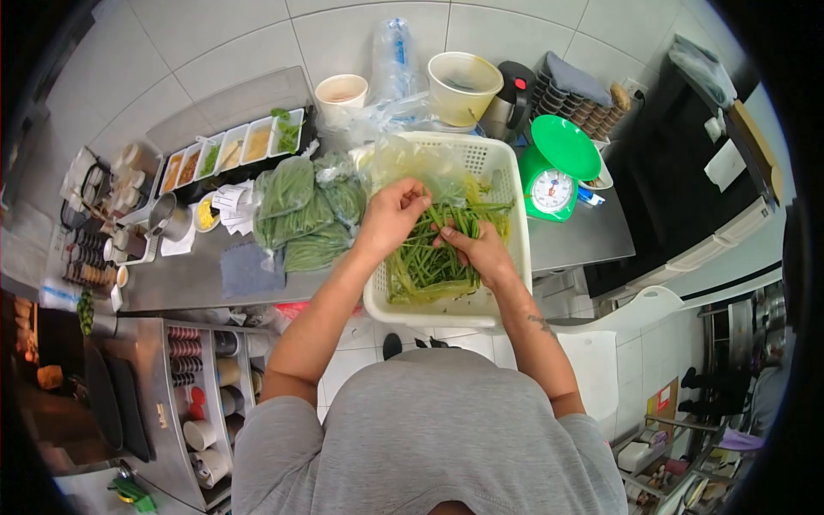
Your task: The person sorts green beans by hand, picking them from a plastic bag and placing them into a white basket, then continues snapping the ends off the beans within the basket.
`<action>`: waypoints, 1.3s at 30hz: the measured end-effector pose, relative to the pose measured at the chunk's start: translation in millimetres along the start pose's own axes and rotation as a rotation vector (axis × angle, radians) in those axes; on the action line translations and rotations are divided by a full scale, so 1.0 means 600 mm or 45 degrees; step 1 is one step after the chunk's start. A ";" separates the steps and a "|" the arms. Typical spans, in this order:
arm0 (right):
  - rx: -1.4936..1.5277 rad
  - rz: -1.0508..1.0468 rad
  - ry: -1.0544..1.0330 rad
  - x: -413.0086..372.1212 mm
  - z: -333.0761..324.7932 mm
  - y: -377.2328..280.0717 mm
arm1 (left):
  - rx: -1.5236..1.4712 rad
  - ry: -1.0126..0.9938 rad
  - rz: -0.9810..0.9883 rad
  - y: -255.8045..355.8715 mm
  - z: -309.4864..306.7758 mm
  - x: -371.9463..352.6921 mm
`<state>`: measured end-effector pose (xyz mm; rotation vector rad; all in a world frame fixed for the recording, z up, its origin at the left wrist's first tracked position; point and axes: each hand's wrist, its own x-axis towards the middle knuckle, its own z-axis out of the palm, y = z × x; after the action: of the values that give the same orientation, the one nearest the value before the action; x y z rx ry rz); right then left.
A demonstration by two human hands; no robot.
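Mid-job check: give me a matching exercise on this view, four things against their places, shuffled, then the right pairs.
Things:
1. white basket
2. green scale
3. bagged beans
4. sauce tubs

Places:
A. lying on the counter, left of the basket
B. in a row by the tiled wall, behind the bags
C. holds the loose beans, gripped by the left hand and right hand
D. right of the basket

Pairs: 1-C, 2-D, 3-A, 4-B

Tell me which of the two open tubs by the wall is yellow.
The bigger right-hand tub, next to the dark jug; the smaller left tub is white.
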<state>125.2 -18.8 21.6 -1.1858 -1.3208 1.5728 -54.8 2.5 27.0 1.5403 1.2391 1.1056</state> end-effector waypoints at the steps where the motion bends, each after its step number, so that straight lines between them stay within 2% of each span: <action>1: 0.018 -0.002 0.019 0.000 0.001 0.001 | 0.021 -0.016 0.004 0.002 -0.006 0.002; 4: 0.023 0.028 0.080 0.001 0.004 0.006 | 0.058 -0.050 0.090 0.018 0.001 -0.006; 10: 0.014 0.016 0.090 0.002 0.000 0.009 | -0.052 -0.047 0.001 0.031 0.016 -0.023; 13: 0.032 0.010 0.160 0.005 0.005 0.011 | 0.217 0.133 0.368 0.001 0.018 -0.017; 17: 0.139 -0.062 0.211 0.010 0.005 0.019 | -0.024 0.140 0.075 -0.016 0.030 -0.028; 19: 0.077 -0.052 0.196 0.009 0.005 0.021 | -0.214 0.140 -0.022 -0.014 0.047 -0.038; 25: 0.043 -0.037 0.141 0.005 0.006 0.013 | -0.175 -0.010 -0.061 -0.004 0.040 -0.036; 28: -0.032 -0.037 0.110 0.002 0.007 0.009 | -0.039 0.012 0.151 -0.010 0.038 -0.033; 31: -0.109 -0.002 0.062 -0.002 0.005 0.007 | 0.291 0.194 0.472 -0.001 0.039 -0.034; 34: -0.167 0.021 0.015 -0.002 0.000 0.007 | 0.490 0.224 0.724 -0.017 0.035 -0.026; 37: -0.350 -0.111 -0.018 -0.003 0.003 0.004 | 0.632 0.354 0.793 -0.019 0.043 -0.027; 39: -0.387 -0.206 -0.027 -0.003 0.007 0.006 | -0.334 0.096 -0.100 -0.004 0.036 -0.024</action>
<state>121.9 -22.2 18.7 -1.2085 -1.6697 1.3049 -36.3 -13.3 17.7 1.2537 1.1435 1.2307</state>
